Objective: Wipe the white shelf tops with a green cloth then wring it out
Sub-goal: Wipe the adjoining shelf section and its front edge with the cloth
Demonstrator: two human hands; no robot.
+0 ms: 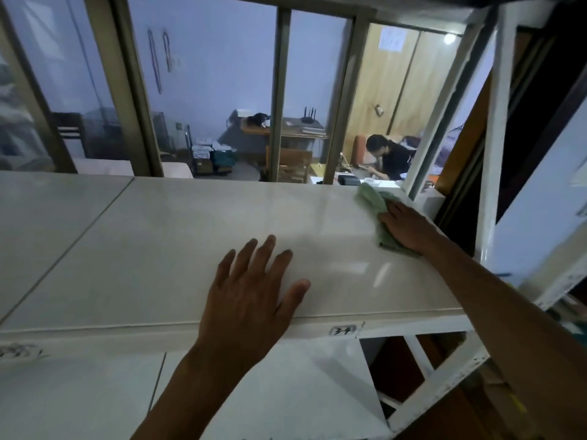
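The white shelf top (178, 236) stretches across the view at chest height. A crumpled green cloth (374, 201) lies on its far right corner. My right hand (406, 227) presses flat on the cloth, fingers stretched toward the left; part of the cloth is hidden under the palm. My left hand (254, 287) rests flat on the shelf top near its front edge, fingers spread and straight, holding nothing.
A second white shelf top (41, 217) adjoins on the left. Window bars (279, 90) rise behind the shelf, and a person sits in the room beyond. A white upright frame (492, 138) stands at the right. Lower shelves (254, 392) sit below.
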